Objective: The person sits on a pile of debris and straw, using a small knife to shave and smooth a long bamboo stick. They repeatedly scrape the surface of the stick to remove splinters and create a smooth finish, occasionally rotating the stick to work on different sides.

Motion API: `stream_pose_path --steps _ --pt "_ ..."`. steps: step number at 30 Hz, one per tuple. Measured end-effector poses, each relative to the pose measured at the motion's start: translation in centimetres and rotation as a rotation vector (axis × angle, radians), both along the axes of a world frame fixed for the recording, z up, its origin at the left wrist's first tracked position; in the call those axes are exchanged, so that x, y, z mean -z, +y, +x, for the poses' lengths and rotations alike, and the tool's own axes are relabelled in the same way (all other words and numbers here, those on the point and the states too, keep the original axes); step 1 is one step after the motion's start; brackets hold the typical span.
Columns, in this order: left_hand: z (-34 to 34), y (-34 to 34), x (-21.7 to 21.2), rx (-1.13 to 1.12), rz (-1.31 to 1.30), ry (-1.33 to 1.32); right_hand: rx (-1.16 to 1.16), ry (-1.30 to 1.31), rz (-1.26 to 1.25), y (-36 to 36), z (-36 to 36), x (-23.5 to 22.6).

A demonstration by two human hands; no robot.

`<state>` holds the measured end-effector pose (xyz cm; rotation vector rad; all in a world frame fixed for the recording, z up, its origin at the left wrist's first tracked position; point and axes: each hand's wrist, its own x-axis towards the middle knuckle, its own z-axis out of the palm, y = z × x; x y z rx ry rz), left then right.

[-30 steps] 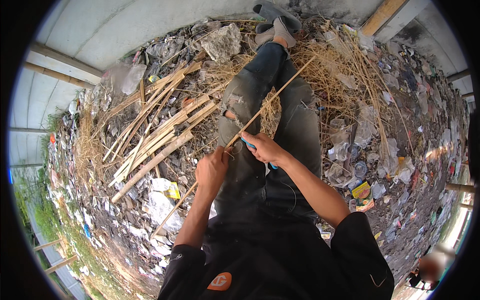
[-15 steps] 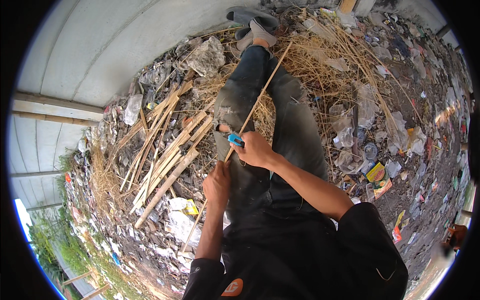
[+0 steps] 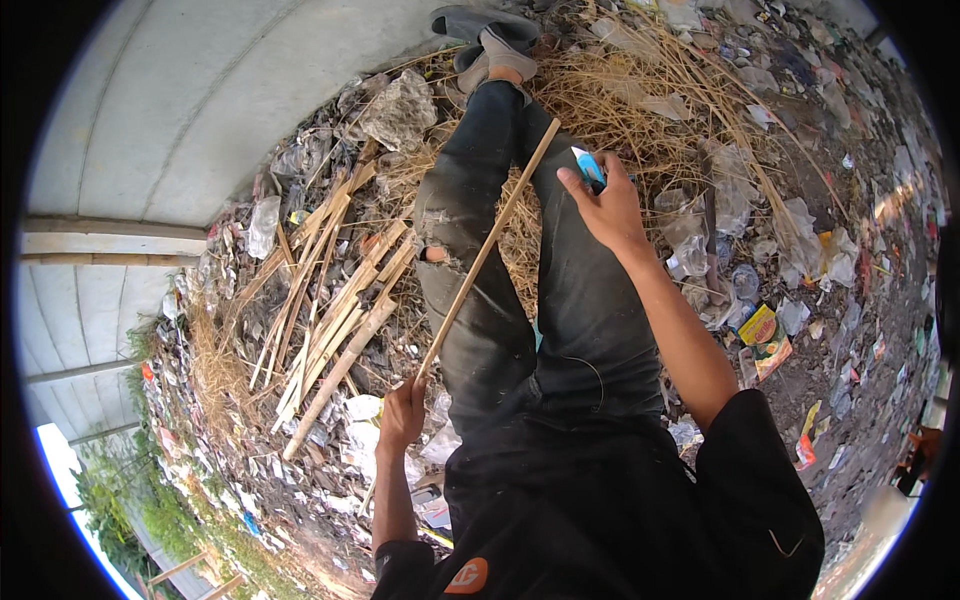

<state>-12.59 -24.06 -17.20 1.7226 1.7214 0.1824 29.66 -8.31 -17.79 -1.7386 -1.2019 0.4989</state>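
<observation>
My left hand [image 3: 403, 413] is closed round a long, thin bamboo strip [image 3: 487, 247], near its lower part. The strip slants up and to the right across my legs, its far end above the gap between my thighs. In my right hand [image 3: 612, 208] is a blue utility knife [image 3: 587, 168] with its pale blade tip pointing up and away. That hand is raised over my right thigh, apart from the strip. My outstretched legs in dark, torn trousers [image 3: 590, 300] lie beneath both hands.
Split bamboo pieces [image 3: 345, 330] lie piled to my left. Thin shavings [image 3: 610, 100] cover the ground by my feet, beside a rough rock [image 3: 400, 110]. Plastic litter and a yellow-green packet [image 3: 760, 328] are scattered at right. A pale panel wall [image 3: 170, 100] rises at far left.
My right hand with the knife has moved off the strip, away and to the right. My left hand has shifted slightly nearer and left, still holding the strip.
</observation>
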Motion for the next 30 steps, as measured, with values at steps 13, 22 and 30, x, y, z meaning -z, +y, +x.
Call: stream_pose_path --steps 13,22,30 --pt "-3.3 -2.0 0.5 0.051 -0.001 0.038 -0.283 -0.282 -0.322 3.3 -2.8 0.0" --pt "-4.1 -3.1 2.3 0.011 -0.012 -0.003 -0.303 -0.269 -0.307 2.2 -5.8 2.4" --pt "-3.1 -2.6 3.2 -0.048 -0.101 -0.064 -0.598 -0.24 -0.297 -3.1 -11.1 2.9"
